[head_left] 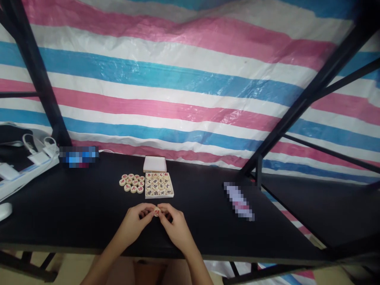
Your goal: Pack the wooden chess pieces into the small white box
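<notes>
Between the fingertips of my left hand (139, 217) and my right hand (173, 217) is a round Chinese chess piece (156, 211) with a red character on its face. Both hands pinch it from opposite sides, low over the desk's front half. Just beyond them sits a white box (159, 196) filled with rows of pieces, mostly black-marked, with red-marked ones in the far row. To its left, several loose red-marked pieces (132, 182) lie grouped on the desk. The white box lid (154, 164) rests behind the box.
The black desk (196, 221) carries a white power strip (35, 170) with plugs and cables at left, plus a white rounded object (5, 210). Blurred-out items lie at back left (78, 156) and right (239, 201). Black metal posts (285, 114) and a striped sheet (166, 79) stand behind.
</notes>
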Demonstrator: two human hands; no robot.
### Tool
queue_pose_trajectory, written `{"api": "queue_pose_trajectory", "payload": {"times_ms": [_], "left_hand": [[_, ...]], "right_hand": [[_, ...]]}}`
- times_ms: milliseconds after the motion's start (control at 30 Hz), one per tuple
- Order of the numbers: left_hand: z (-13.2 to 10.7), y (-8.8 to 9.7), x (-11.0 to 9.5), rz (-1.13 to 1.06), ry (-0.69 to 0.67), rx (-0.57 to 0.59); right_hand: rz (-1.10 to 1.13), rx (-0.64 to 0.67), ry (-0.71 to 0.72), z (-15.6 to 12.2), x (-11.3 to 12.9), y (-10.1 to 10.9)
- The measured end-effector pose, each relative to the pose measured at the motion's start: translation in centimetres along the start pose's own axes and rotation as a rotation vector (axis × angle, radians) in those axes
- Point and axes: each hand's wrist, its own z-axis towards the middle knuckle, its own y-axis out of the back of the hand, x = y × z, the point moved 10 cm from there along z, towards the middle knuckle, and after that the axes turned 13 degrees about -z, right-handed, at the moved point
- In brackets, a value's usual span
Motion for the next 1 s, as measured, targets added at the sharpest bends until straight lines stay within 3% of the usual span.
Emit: {"api": "queue_pose_trajectory", "payload": {"times_ms": [200, 1000], "left_hand": [[0.06, -0.28, 0.58, 0.048, 0.049, -0.009], [-0.22, -0.94, -0.01, 0.187, -0.039, 0.060]], "right_hand": [[0.042, -0.033, -0.028, -0.15, -0.54, 0.31], [-0.016, -0.027, -0.017, -0.28, -0.46, 0.15]]}}
